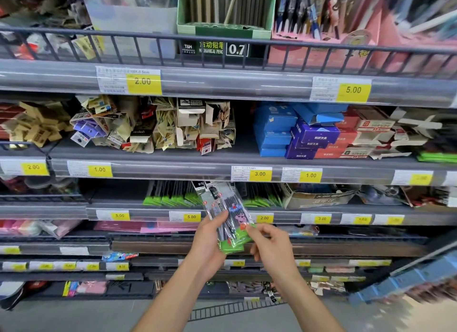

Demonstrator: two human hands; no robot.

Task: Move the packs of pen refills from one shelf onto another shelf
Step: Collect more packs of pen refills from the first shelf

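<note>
My left hand [209, 242] grips a small stack of clear refill packs [227, 213] with green bottoms and a cartoon pig print, held in front of the shelves. My right hand [268, 242] pinches the green lower corner of the front pack. More green-bottomed refill packs stand in two rows on the third shelf, one row [173, 195] to the left of the held stack and one row [262, 198] to the right.
Above is a shelf [158, 156] with piles of small paper-boxed refills [153, 123] and blue and red boxes [296, 136]. A torn cardboard box [319, 195] sits right of the refill rows. Yellow price tags line every shelf edge. Lower shelves hold pink packs [148, 226].
</note>
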